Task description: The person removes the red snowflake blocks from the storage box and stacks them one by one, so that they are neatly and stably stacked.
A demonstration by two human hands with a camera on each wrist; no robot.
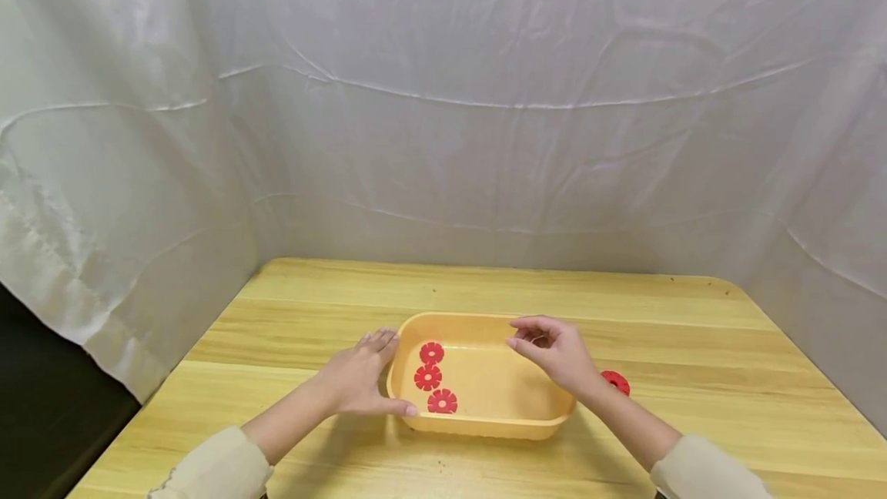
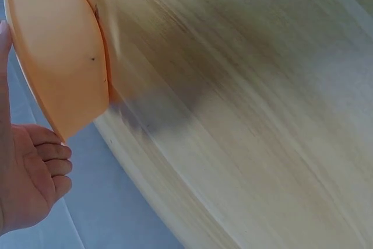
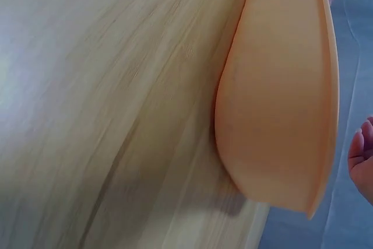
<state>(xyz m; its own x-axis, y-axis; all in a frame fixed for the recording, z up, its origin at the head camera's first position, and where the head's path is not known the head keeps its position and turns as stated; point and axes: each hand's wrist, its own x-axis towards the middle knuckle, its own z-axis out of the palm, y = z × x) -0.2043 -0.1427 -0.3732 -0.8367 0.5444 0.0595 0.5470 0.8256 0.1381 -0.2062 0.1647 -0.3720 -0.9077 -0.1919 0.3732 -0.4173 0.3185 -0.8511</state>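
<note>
A shallow yellow-orange plastic basin (image 1: 485,428) sits on the table in the head view. My left hand (image 1: 360,376) holds its left end, the thumb along the front rim and the fingers at the far left rim. Inside, toward the left, lie three red notched flower-shaped discs (image 1: 427,377). Over the basin's right part hovers my right hand (image 1: 554,353), fingers loosely bent, a gap between thumb and forefinger, nothing seen in it. Another red disc (image 1: 615,383) lies on the table beyond the right wrist, partly hidden by the forearm.
The wood-grain table (image 1: 333,291) has rounded far corners. Pale cloth (image 1: 485,160) hangs behind it and along both sides. A dark area (image 1: 48,399) shows past the table's left edge.
</note>
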